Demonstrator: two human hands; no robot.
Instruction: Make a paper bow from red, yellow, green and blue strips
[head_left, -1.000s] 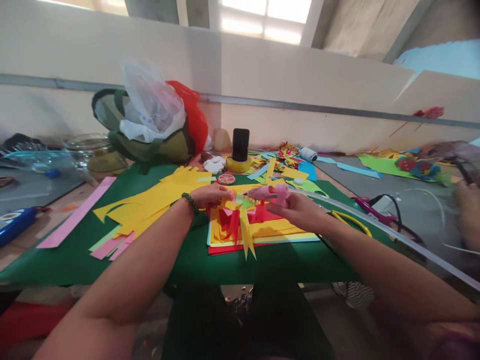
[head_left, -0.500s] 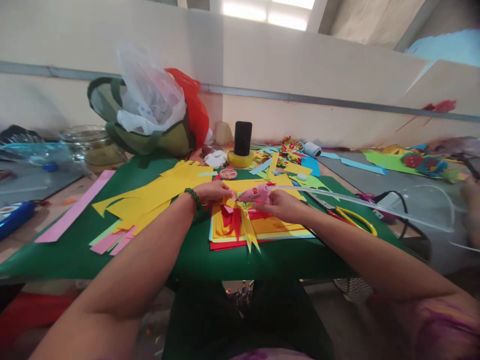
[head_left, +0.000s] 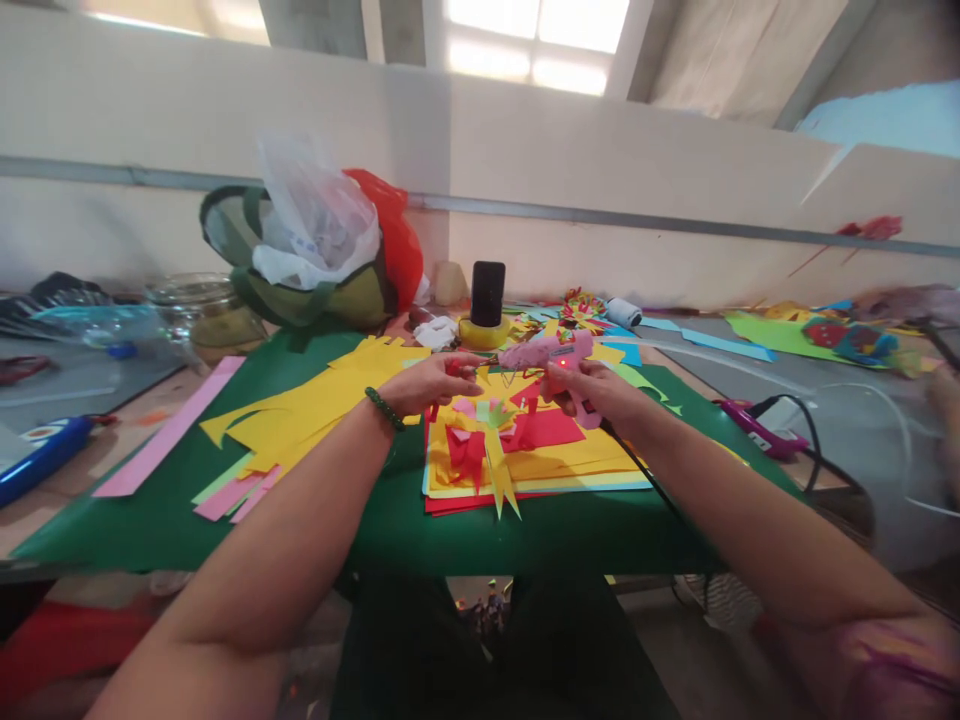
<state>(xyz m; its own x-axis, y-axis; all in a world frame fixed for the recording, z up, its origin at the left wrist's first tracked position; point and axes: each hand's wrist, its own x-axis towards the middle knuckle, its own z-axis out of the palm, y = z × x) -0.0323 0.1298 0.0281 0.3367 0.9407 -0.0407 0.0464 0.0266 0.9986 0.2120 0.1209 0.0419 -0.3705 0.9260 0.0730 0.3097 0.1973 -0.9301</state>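
My right hand (head_left: pixel 581 385) is wrapped round a pink hot glue gun (head_left: pixel 544 352), whose nozzle points left. A clear glue stick (head_left: pixel 637 345) trails from its back end, and a small red light glows on its side. At the nozzle's tip is my left hand (head_left: pixel 427 385), its fingers pinched on what looks like a small red paper piece (head_left: pixel 453 368). Below both hands lies a layered paper bow (head_left: pixel 491 425) in yellow, red, pink and green, with forked yellow tails. It rests on a stack of yellow paper sheets (head_left: pixel 600 465).
Yellow paper cutouts (head_left: pixel 322 390) and a pink strip (head_left: pixel 172 430) lie left on the green mat (head_left: pixel 300 545). Behind stand a phone (head_left: pixel 487 292) on a yellow tape roll (head_left: pixel 484 332) and a bag (head_left: pixel 315 295). A purple tool (head_left: pixel 765 430) with a black cord lies right.
The glue gun has risen off the bow and now lies level, with its nozzle by my left fingers. My left hand has come up from the bow. The view has tilted upward slightly.
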